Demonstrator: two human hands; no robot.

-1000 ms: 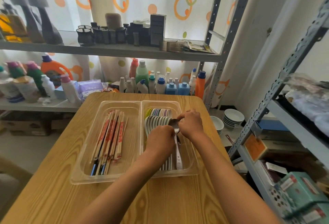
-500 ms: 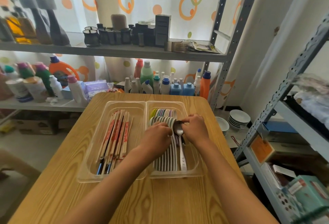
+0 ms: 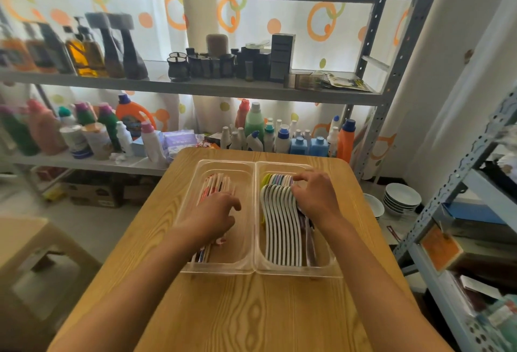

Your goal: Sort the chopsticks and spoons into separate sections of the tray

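A clear two-section plastic tray sits on the wooden table. Its left section holds paper-wrapped chopsticks; its right section holds a row of white spoons with coloured spoons behind them. My left hand hovers over the chopsticks with fingers loosely curled, covering their middle. My right hand rests on the bowls of the spoons at the right side of the row, fingers bent and spread. A metal spoon handle lies along the right edge of the row.
Metal shelving with bottles and jars stands just behind the table. A second rack is close on the right, with stacked white bowls on the floor beside it. A beige stool stands at the left.
My left hand has left the spoons and moved left over the chopstick section. My right hand has shifted forward onto the spoon bowls. The camera view has tilted.
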